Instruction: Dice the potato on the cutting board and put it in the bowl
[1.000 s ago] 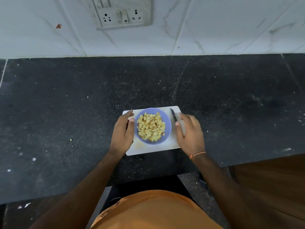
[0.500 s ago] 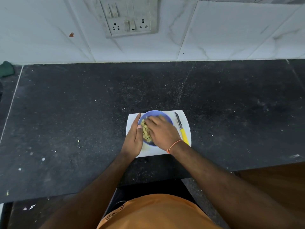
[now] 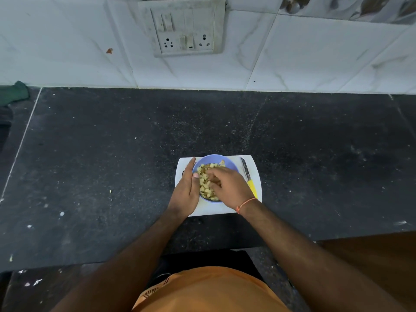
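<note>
We judge the task nearly done: the diced potato [image 3: 206, 188] sits in the bowl [image 3: 212, 159] on the cutting board [image 3: 255, 176], our left hand [image 3: 185, 190] flat against the bowl's side, our right hand [image 3: 227, 188] loosely curled over the pieces, whether pinching any we cannot tell.

1. Countertop [image 3: 112, 154]: dark speckled stone, flecked with pale specks and crumbs; a thin pale seam is seen running near its left end. It is bounded at the back by a white tiled wall.
2. Cutting board [image 3: 255, 174]: white, rounded corners, laid flat on the countertop near the front edge, at the middle.
3. Green cloth [image 3: 15, 93]: bunched, placed at the far left back corner, against the wall; cut off by the picture's edge.
4. Pale scrap [image 3: 110, 191]: small, found on the stone to the left of the board, well apart from it.
</note>
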Tool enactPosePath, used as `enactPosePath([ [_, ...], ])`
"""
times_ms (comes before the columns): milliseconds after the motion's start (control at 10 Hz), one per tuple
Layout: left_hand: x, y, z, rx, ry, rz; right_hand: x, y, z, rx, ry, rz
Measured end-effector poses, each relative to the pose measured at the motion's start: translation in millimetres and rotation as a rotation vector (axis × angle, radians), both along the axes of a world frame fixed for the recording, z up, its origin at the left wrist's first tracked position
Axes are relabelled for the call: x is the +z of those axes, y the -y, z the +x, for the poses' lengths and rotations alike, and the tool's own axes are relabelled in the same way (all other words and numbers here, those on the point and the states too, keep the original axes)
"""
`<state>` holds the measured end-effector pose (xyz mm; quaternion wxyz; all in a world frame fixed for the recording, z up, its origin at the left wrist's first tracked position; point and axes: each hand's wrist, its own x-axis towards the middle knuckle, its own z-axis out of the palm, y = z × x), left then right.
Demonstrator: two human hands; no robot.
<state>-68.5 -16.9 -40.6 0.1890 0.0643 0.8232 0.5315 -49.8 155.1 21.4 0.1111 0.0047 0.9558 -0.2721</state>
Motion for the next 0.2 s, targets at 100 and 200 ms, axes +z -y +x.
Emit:
enactPosePath([
  [100,2,5,-1,-0.036,-0.044,-0.032,-1,-5,3,-0.068,-0.165,0.041],
  [200,-2,6,4,-0.062,-0.244,-0.153,-7,-11,15,0.003,-0.261,0.122],
])
